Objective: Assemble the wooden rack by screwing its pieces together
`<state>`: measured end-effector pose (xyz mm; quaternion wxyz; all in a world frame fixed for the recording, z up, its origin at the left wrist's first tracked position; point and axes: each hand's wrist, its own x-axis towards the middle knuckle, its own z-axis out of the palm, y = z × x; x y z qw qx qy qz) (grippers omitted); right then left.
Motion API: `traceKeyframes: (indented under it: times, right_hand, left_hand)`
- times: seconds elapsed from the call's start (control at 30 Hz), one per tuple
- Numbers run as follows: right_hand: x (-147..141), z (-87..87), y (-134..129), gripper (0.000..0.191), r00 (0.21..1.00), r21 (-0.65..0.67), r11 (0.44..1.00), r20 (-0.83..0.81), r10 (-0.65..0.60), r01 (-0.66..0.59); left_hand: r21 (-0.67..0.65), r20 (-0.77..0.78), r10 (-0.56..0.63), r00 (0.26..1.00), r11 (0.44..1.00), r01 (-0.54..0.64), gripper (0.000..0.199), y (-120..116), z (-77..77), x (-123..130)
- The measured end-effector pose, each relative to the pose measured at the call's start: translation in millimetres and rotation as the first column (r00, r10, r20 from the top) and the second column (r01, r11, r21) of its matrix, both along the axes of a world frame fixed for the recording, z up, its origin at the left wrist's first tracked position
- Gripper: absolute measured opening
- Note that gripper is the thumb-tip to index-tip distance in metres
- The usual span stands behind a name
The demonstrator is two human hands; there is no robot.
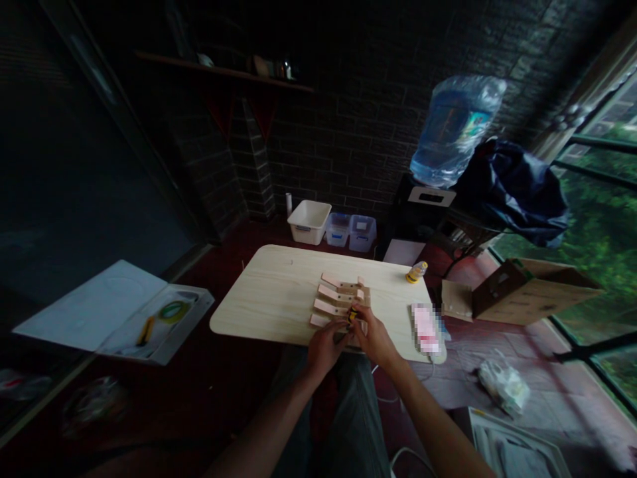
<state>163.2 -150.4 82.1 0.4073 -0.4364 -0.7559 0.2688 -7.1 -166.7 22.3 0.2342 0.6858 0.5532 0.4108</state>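
On the pale wooden table (269,285), several light wooden strips (332,307) lie in a row across a brown cardboard-coloured base (367,295), and dark dots show along them. My right hand (372,332) is closed around a short yellow-and-black screwdriver (353,314), held over the nearer strips. Close beside it, my left hand (326,346) has its fingers pinched together at the near strip, below the screwdriver. What lies between the left fingertips is too small and dark to make out. Both hands cover part of the near end of the base.
A small yellow-capped bottle (417,272) and a blurred-out pink phone (426,328) with a cable are on the table's right side. At left lies an open white box (186,325) holding an orange-handled tool. Bins (309,226) stand behind the table; a cardboard box (527,292) sits right.
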Motion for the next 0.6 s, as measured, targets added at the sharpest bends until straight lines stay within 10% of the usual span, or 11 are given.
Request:
traceKeyframes:
  times: [0.6]
  right_hand:
    - [-2.5, -10.1, -4.2, 0.041, 0.995, 0.114, 0.989, -0.026, -0.094, 0.097]
  left_hand:
    - [-0.007, -0.037, -0.038, 0.999, 0.999, 0.038, 0.029, 0.6, 2.6, 3.2]
